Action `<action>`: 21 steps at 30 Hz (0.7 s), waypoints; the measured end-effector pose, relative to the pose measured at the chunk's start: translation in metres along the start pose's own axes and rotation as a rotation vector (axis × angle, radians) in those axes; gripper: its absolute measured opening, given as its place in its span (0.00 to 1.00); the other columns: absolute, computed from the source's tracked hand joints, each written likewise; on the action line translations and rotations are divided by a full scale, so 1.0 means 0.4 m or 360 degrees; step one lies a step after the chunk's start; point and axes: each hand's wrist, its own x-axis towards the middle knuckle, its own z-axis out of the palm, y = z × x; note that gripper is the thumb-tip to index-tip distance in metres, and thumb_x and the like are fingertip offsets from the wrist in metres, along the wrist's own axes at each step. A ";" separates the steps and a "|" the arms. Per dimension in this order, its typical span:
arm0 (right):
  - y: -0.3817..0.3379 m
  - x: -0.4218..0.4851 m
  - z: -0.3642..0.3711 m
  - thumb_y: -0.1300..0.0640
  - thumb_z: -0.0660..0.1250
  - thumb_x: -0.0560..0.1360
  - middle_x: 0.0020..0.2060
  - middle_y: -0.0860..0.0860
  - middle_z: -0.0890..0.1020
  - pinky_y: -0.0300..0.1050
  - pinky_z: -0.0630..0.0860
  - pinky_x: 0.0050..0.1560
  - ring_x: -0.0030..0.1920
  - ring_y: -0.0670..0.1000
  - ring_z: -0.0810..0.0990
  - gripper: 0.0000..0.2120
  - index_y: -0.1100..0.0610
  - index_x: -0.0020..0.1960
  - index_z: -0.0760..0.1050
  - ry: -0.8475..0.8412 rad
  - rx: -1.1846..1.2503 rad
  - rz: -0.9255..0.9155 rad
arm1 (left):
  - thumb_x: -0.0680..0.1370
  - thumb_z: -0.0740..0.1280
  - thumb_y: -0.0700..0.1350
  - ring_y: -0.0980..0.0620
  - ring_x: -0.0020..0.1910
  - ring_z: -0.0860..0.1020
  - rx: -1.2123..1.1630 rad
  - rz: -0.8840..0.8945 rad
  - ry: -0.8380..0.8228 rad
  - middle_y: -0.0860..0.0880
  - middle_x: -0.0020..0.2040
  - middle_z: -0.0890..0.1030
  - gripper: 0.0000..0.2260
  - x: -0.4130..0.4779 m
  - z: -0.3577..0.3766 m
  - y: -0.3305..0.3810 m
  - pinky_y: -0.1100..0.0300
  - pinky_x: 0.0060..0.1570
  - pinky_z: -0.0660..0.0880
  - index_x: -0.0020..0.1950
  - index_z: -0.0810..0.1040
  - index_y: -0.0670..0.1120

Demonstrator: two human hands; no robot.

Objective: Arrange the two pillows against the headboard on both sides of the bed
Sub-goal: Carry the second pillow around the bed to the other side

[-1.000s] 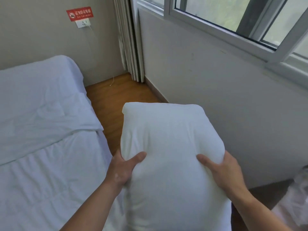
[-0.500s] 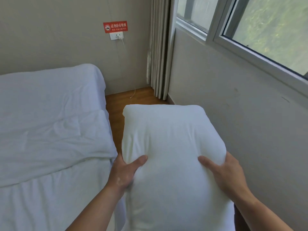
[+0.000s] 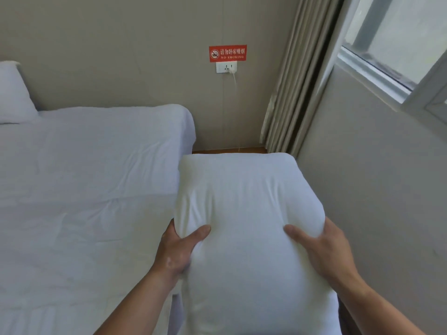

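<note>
I hold a plump white pillow [image 3: 244, 213] upright in front of me, to the right of the bed. My left hand [image 3: 179, 250] grips its left edge and my right hand [image 3: 324, 252] grips its right edge, thumbs pressed into the front. The bed [image 3: 84, 189] with white sheets fills the left side, its head end meeting the beige wall. A second white pillow [image 3: 12, 93] leans against that wall at the far left of the bed, partly cut off by the frame edge.
A narrow strip of wooden floor [image 3: 229, 149] runs between the bed and the right wall. A red no-smoking sign [image 3: 227, 53] and a socket [image 3: 226, 67] with a white cable hang on the far wall. Curtains [image 3: 290, 88] and a window [image 3: 396, 39] stand at right.
My view has swung left and upward toward the head of the bed; the second pillow has come into view. Both hands keep the same grip on the pillow.
</note>
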 end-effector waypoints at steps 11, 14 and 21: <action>-0.246 0.586 0.117 0.44 0.80 0.69 0.45 0.38 0.85 0.40 0.75 0.38 0.45 0.42 0.83 0.20 0.45 0.58 0.80 -0.0263 -0.0037 -0.0126 | 0.56 0.81 0.60 0.50 0.49 0.88 -0.0074 0.0023 0.0261 0.55 0.49 0.89 0.31 0.426 0.099 0.291 0.45 0.56 0.83 0.57 0.82 0.56; -0.295 0.724 0.184 0.44 0.79 0.70 0.44 0.38 0.84 0.40 0.74 0.37 0.44 0.42 0.83 0.17 0.45 0.55 0.80 -0.0316 -0.0075 -0.0118 | 0.55 0.81 0.60 0.49 0.49 0.88 -0.0112 0.0026 0.0299 0.54 0.49 0.89 0.30 0.561 0.102 0.335 0.44 0.57 0.83 0.56 0.82 0.56; -0.463 1.015 0.376 0.44 0.81 0.68 0.39 0.38 0.86 0.43 0.76 0.39 0.45 0.44 0.84 0.14 0.41 0.49 0.79 -0.0304 -0.0022 -0.0149 | 0.57 0.82 0.58 0.50 0.51 0.87 -0.0194 0.0045 0.0283 0.55 0.50 0.89 0.30 0.915 0.053 0.469 0.43 0.60 0.81 0.57 0.83 0.56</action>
